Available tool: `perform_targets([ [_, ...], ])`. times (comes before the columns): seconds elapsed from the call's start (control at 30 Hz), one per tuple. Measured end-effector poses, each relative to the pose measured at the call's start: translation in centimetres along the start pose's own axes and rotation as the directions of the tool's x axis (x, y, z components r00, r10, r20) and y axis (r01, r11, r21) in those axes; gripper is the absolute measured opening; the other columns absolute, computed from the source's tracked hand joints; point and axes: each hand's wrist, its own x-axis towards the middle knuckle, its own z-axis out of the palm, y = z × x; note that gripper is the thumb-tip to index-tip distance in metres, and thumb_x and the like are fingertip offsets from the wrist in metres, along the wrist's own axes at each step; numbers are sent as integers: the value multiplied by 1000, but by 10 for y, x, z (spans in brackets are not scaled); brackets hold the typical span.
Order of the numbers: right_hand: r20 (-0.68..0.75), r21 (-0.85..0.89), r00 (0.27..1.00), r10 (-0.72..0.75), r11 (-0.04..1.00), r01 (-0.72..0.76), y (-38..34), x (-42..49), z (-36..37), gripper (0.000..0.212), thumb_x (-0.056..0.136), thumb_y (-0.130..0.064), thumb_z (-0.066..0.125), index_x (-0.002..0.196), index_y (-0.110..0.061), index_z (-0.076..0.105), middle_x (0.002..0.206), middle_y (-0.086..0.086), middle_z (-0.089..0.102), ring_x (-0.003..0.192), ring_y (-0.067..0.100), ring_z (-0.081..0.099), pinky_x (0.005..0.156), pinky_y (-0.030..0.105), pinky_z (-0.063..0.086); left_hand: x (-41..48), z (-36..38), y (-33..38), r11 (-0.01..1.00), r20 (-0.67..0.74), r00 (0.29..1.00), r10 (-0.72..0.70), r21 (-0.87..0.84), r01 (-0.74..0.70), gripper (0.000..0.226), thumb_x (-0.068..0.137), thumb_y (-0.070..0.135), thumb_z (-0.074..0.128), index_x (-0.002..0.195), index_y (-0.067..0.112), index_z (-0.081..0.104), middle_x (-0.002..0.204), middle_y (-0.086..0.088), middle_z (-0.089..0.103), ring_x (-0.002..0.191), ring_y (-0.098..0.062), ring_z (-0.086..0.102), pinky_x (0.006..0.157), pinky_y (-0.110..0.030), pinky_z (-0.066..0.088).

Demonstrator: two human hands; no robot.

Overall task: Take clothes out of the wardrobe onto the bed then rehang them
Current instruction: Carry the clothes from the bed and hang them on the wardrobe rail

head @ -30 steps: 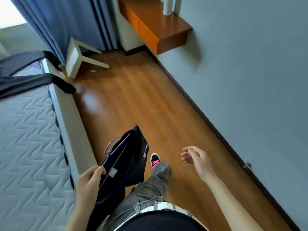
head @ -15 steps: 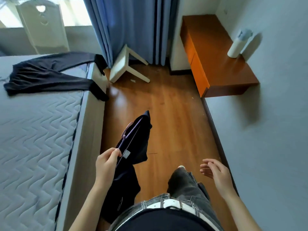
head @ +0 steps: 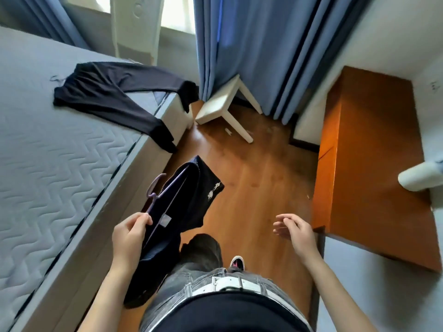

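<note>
Head view: left hand (head: pixel 130 233) pinches lilac plastic hanger (head: pixel 154 188) carrying dark navy garment (head: pixel 189 200), held over brown wooden floor (head: pixel 259 183) just beside grey quilted mattress (head: pixel 60 152). Right hand (head: pixel 293 232) loosely spread, holding nothing. Judged step: transfer out to mattress; next, swing left and lay it flat.

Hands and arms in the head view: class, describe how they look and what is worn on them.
Both the left hand and the right hand are bare: no gloves, rings or watch show. Both forearms are uncovered, with no sleeves in view.
</note>
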Motion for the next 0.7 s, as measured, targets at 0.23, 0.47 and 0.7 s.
perform_targets([
  [0.23, 242, -63, 970, -33, 997, 50, -91, 155, 57, 26, 97, 1, 41, 91, -2, 67, 79, 18, 69, 63, 21, 67, 61, 26, 56, 54, 35, 4, 988, -230, 962, -149, 10, 155, 29, 87, 6, 56, 61, 16, 61, 51, 10, 54, 56, -16, 41, 59, -28, 33],
  [0.47, 414, -148, 908, -67, 979, 140, -185, 290, 147, 25, 96, -1, 42, 96, -1, 67, 83, 17, 71, 72, 26, 68, 63, 26, 56, 158, 61, 29, 970, -327, 914, -241, -43, 240, 21, 78, 23, 54, 60, 15, 62, 67, -12, 62, 65, -21, 51, 63, -33, 35],
  [0.7, 503, -208, 861, -76, 956, 205, -270, 392, 210, 24, 97, -8, 45, 96, -6, 69, 85, 16, 72, 77, 27, 70, 70, 34, 58, 272, 63, 79, 955, -409, 864, -294, -153, 253, 24, 81, 25, 52, 61, 12, 59, 42, 6, 38, 53, -19, 33, 59, -33, 26],
])
